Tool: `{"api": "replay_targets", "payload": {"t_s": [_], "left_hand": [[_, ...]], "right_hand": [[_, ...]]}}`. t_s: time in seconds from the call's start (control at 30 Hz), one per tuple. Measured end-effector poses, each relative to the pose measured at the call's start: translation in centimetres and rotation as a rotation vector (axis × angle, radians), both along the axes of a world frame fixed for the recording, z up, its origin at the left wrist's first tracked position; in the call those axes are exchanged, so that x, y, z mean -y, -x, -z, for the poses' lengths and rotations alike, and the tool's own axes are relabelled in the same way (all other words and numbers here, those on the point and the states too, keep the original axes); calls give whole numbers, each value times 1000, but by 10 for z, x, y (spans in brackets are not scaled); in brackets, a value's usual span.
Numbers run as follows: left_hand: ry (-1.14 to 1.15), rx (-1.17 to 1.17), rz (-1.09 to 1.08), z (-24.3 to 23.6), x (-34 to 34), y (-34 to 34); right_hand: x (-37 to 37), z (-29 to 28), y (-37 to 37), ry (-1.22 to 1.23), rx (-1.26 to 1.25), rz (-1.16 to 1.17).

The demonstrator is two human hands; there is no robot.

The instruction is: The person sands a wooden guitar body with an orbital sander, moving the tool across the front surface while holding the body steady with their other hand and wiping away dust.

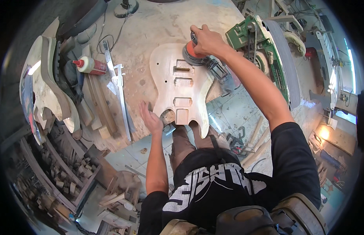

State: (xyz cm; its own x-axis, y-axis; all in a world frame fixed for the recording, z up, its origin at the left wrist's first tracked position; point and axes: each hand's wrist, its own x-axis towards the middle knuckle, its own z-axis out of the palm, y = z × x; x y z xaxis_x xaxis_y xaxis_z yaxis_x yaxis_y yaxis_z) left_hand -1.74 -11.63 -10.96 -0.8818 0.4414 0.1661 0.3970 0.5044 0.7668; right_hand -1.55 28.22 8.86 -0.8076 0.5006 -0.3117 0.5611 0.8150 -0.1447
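Note:
A pale, unfinished guitar body (178, 90) with routed rectangular cavities and two small holes lies on the worktable (135, 23). My right hand (205, 41) grips an orange and black power sander (191, 53) resting on the body's upper right; its clear dust canister (220, 76) sticks out toward the lower right. My left hand (150, 117) has its fingers extended beside the body's lower left horn, apparently touching its edge. A steel caliper (119, 76) lies to the left of the body.
Left are a red-capped glue bottle (92, 65), wood strips (101, 107) and a stack of guitar bodies (45, 90). A green belt machine (264, 55) stands at right. Cables and a tool base lie at the back. Wood offcuts (68, 176) fill shelving at lower left.

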Motion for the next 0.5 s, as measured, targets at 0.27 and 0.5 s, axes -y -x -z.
{"api": "replay_targets", "payload": {"t_s": [0.27,0.5], "left_hand": [[-2,4,-13,-3,3,-1],[-17,-1,23,0,-2,-1]], "right_hand": [[-30,4,-63,-35,-26,227],[-9,0,-156,-100,-41,372]]}}
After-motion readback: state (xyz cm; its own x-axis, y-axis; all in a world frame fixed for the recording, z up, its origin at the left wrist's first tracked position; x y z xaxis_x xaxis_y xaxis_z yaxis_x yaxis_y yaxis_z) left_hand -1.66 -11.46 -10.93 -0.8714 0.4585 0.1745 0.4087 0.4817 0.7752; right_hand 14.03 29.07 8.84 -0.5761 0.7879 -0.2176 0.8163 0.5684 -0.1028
